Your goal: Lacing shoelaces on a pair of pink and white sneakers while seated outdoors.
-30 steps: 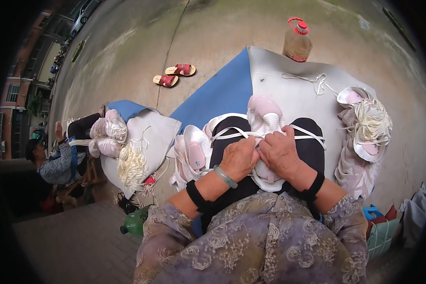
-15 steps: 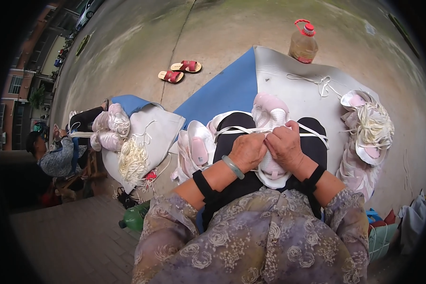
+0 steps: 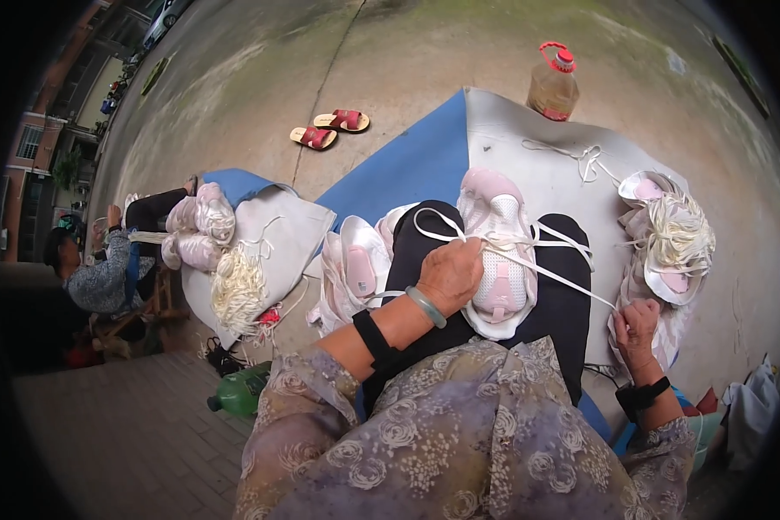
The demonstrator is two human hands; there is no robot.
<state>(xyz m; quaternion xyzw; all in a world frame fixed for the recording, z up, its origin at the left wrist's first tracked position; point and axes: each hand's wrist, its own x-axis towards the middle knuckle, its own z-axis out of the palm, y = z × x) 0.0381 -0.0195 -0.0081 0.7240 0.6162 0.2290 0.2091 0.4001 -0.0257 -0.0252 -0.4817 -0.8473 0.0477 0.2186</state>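
A pink and white sneaker [image 3: 504, 264] rests between my black-trousered thighs, its white shoelace [image 3: 572, 282] loose across the upper. My right hand [image 3: 637, 331] is out to the right, closed on a length of that lace. The strand runs nearly straight from the sneaker to those fingers. At the sneaker's left edge my left hand [image 3: 452, 276] is closed where the lace comes through, seemingly pinching it; its fingertips are partly hidden. One lace loop arches over my left thigh, and another strand lies over the right thigh.
Stacked pink-white shoes [image 3: 355, 269] lie left of my legs. More shoes under a bundle of cream laces [image 3: 680, 230] sit right on the pale sheet [image 3: 546, 186]. A jug [image 3: 553, 87], red sandals [image 3: 329, 127] and a green bottle [image 3: 238, 394] stand around. Another person [image 3: 104, 277] sits far left.
My right hand has moved from the sneaker out to the lower right, drawing the lace along. The left hand has shifted slightly left and down, uncovering the sneaker's upper.
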